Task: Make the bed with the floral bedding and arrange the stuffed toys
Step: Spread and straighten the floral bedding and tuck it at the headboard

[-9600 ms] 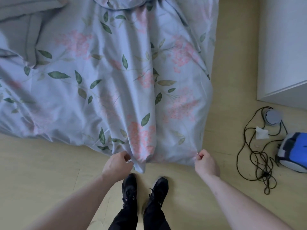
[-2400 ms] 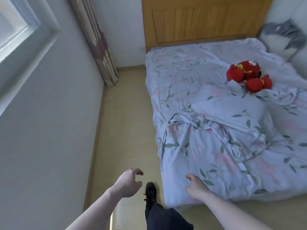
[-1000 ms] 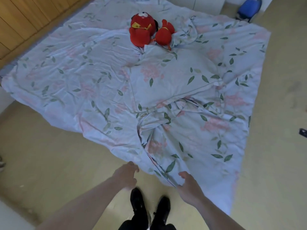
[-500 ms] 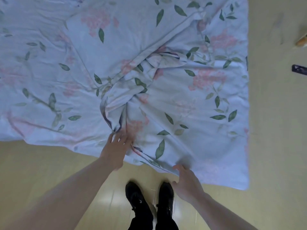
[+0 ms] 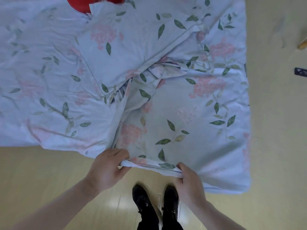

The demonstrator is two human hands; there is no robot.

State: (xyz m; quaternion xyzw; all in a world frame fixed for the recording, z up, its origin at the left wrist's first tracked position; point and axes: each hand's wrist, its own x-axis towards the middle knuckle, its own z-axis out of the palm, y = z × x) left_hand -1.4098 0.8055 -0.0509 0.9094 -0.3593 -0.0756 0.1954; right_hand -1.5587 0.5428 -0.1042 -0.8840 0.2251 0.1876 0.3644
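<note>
The pale blue floral duvet (image 5: 191,100) with pink blossoms and green leaves lies rumpled over the bed, bunched in a twisted fold near the middle. My left hand (image 5: 107,168) and my right hand (image 5: 189,181) both grip its near edge, a short stretch of hem pulled taut between them. A red stuffed toy (image 5: 79,4) shows only partly at the top edge, half under a fold of fabric. The floral sheet (image 5: 41,80) spreads out flat to the left.
Yellowish wood floor (image 5: 41,180) runs along the bed's near side and to the right. My two black shoes (image 5: 156,206) stand close to the bed. A small dark object (image 5: 300,71) and a wooden piece (image 5: 302,44) lie on the floor at the right edge.
Both hands have closed on the duvet's near edge; half a second ago the left hand lay flat on the fabric and the right was open at the hem. The view tilted up slightly.
</note>
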